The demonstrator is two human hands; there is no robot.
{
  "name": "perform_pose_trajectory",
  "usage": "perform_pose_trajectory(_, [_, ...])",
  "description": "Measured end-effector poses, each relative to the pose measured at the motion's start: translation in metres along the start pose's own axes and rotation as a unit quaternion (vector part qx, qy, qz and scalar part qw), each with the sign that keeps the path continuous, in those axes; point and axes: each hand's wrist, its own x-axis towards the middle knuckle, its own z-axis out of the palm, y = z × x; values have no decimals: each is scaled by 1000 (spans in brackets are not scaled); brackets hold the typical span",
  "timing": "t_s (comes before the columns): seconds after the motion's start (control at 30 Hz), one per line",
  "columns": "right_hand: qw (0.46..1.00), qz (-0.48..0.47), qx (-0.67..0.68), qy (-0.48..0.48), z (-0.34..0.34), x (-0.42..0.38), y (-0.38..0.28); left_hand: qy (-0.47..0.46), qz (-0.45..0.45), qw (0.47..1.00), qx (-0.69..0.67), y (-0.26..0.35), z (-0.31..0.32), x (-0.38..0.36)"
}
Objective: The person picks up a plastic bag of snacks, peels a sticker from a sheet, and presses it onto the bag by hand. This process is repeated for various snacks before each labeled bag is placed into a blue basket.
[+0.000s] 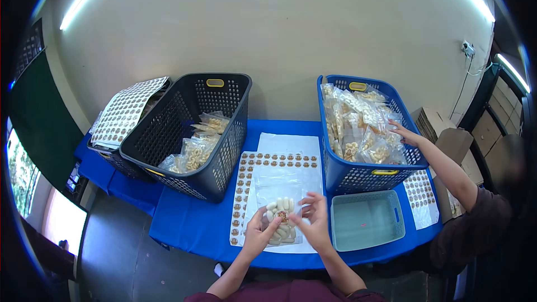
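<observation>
A clear bag of white oblong pieces [287, 232] with a round brown sticker lies over the sticker sheets [244, 190] at the table's front. My left hand [259, 234] grips the bag's left side, thumb near the sticker. On the right, my right hand [315, 221] has its thumb at the sticker and its fingers curled and apart by the bag's edge; whether it pinches anything is unclear. Beside it stands a pale green tray [366, 241]. Behind that, a blue basket [358, 184] holds many filled bags.
A dark basket [224, 100] with some filled bags stands left of centre. Further left, sticker sheets [127, 109] cover another basket. From the right, a co-worker's hand [405, 132] reaches into the blue basket. Another sticker sheet [420, 193] lies at the table's right end.
</observation>
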Motion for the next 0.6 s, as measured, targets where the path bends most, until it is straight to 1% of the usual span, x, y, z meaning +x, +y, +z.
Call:
perform_pose_trajectory(0.03, [999, 28, 10, -32, 2, -3, 0, 2, 1, 1000, 3, -4, -1, 0])
perform_pose_trajectory(0.07, [996, 57, 21, -64, 4, -7, 1, -4, -1, 1000, -24, -7, -1, 1])
perform_pose_trajectory(0.17, [983, 134, 85, -90, 0, -6, 4, -16, -31, 999, -31, -6, -8, 4])
perform_pose_trajectory(0.2, [988, 120, 71, -71, 3, -6, -1, -20, -57, 997, -44, -10, -13, 4])
perform_pose_trajectory(0.3, [994, 74, -49, -59, 6, -8, 6, -26, -71, 996, -39, -17, -24, 7])
perform_pose_trajectory(0.33, [995, 73, -47, -45, 9, -9, 7, -44, -61, 996, -52, -14, -25, 10])
perform_pose_trajectory(0.37, [995, 80, -41, -40, 11, -9, 12, -48, -69, 995, -50, -13, -27, 11])
perform_pose_trajectory(0.43, [992, 114, -15, -42, 15, -8, 15, -52, -69, 996, -24, -17, -33, 13])
perform_pose_trajectory(0.53, [994, 109, -1, -27, 20, -11, 45, 6, -11, 999, -31, -34, -32, 13])
perform_pose_trajectory(0.6, [994, 109, -5, -4, 28, -15, 49, 34, -3, 999, -13, -41, -31, 18])
